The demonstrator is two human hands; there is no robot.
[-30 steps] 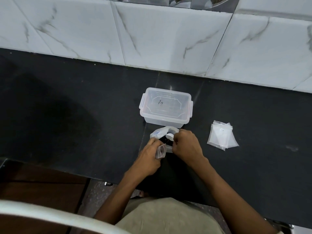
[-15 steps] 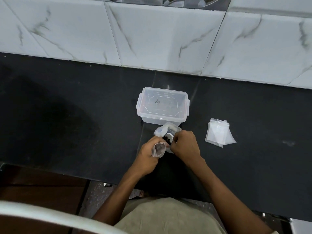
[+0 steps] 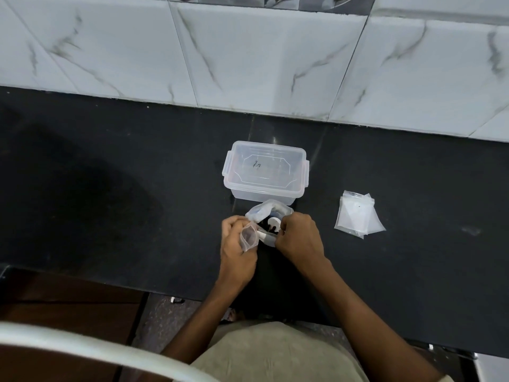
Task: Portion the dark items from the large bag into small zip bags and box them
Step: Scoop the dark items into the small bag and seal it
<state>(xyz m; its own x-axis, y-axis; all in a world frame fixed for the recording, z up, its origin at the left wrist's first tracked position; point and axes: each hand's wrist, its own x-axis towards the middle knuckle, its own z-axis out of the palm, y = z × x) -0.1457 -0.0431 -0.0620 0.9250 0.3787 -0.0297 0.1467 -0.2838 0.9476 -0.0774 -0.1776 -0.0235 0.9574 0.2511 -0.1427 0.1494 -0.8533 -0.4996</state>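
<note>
Step in hand: filling one small zip bag (image 3: 248,237) from the large bag (image 3: 268,216), judged from the open pouch held at its mouth.
Left grip: left hand (image 3: 238,249) curled round the small zip bag, pinching it near the top, mouth turned toward the large bag.
Right grip: right hand (image 3: 298,238) curled at the large bag's near rim; seems to pinch something there, though what exactly cannot be told (fingertips hidden behind the knuckles).
Large bag: just in front of the box (image 3: 265,172), nearly touching its near wall, mouth gaping upward; dark items (image 3: 268,226) visible inside beside a white piece.
Box: on the black table (image 3: 110,188), lid on and clipped.
Spare zip bags (image 3: 358,216): well to the right of the box, flat in a loose stack.
Doing it well: keep the pouch mouth spread and close over the large bag, so strays fall back in; move few pieces at a time; press the zip fully before boxing; unclip the lid first (still closed now).
Risk: thin film folding shut, dark items lost against the dark table.
Writing: a handwritten mark on the box lid (image 3: 257,165), perhaps "71" or "7n"; not clear enough to settle. No brand legible.
</note>
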